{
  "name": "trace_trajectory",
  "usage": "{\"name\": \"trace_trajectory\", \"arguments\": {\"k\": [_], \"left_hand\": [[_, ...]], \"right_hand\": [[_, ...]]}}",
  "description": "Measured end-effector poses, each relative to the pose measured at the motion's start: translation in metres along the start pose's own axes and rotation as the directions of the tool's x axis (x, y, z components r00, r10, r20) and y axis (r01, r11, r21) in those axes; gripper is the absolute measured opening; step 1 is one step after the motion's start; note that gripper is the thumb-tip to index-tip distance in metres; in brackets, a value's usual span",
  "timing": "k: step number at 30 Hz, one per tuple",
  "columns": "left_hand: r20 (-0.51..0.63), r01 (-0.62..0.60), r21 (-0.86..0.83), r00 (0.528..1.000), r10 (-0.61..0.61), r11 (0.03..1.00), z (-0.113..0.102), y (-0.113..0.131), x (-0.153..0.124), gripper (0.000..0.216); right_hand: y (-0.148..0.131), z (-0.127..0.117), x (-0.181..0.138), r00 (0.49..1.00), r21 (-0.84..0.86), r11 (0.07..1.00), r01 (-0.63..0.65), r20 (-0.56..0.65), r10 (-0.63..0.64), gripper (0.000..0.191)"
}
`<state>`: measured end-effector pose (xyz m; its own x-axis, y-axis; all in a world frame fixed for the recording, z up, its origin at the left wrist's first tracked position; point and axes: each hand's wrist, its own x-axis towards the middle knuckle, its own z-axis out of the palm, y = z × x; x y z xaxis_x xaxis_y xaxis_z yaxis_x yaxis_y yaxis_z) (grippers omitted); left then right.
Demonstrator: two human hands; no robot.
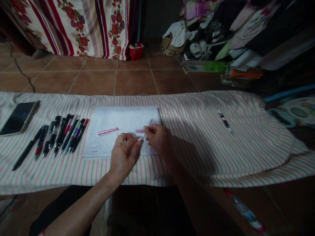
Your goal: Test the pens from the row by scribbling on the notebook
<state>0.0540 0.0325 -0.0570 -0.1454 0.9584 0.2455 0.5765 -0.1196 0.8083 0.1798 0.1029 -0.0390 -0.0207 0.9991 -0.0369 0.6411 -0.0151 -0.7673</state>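
My left hand and my right hand meet over a spiral notebook with a handwritten page, and both pinch a slim pale pen between their fingertips. A short pink piece lies on the page right by my fingers. Further left on the page rests a pink pen. Several pens lie side by side on the striped cloth left of the notebook. Beyond them is a black smartphone.
A black-and-white pen lies on the cloth's right side. Beyond the cloth are brown floor tiles, a red basket and a floral bedsheet. Clothes and cardboard boxes are piled at the back right. A plastic bottle lies low at right.
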Motion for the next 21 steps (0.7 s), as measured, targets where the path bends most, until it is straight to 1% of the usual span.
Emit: {"name": "trace_trajectory", "arguments": {"k": [2,3,7,9,14,18,21], "left_hand": [[-0.038,0.044,-0.087,0.998,-0.048,0.995,-0.001,0.0,0.001,0.018],[-0.034,0.065,-0.123,0.997,-0.07,0.99,-0.002,0.0,0.001,0.018],[0.036,0.16,-0.227,0.987,-0.156,0.961,-0.001,0.0,0.003,0.02],[0.057,0.189,-0.259,0.982,-0.18,0.947,0.002,0.0,0.003,0.02],[0.086,0.188,-0.285,0.982,-0.17,0.94,0.007,-0.003,0.002,0.019],[0.109,0.206,-0.302,0.977,-0.181,0.931,0.008,-0.006,0.002,0.018],[0.121,0.228,-0.321,0.973,-0.199,0.919,0.008,-0.006,0.002,0.018]], "right_hand": [[0.0,-0.004,0.001,0.999,0.097,0.995,-0.011,-0.041,0.015,0.032],[0.0,-0.006,0.001,0.998,0.138,0.99,-0.007,-0.064,0.016,0.033],[-0.004,-0.013,-0.001,0.99,0.272,0.962,0.023,-0.141,0.016,0.036],[-0.007,-0.016,-0.002,0.985,0.317,0.948,0.028,-0.168,0.027,0.038],[-0.012,-0.017,-0.002,0.979,0.374,0.926,0.044,-0.202,0.034,0.036],[-0.011,-0.015,-0.004,0.979,0.37,0.923,0.109,-0.201,-0.035,0.038],[-0.011,-0.014,-0.006,0.98,0.348,0.928,0.131,-0.19,-0.067,0.038]]}}
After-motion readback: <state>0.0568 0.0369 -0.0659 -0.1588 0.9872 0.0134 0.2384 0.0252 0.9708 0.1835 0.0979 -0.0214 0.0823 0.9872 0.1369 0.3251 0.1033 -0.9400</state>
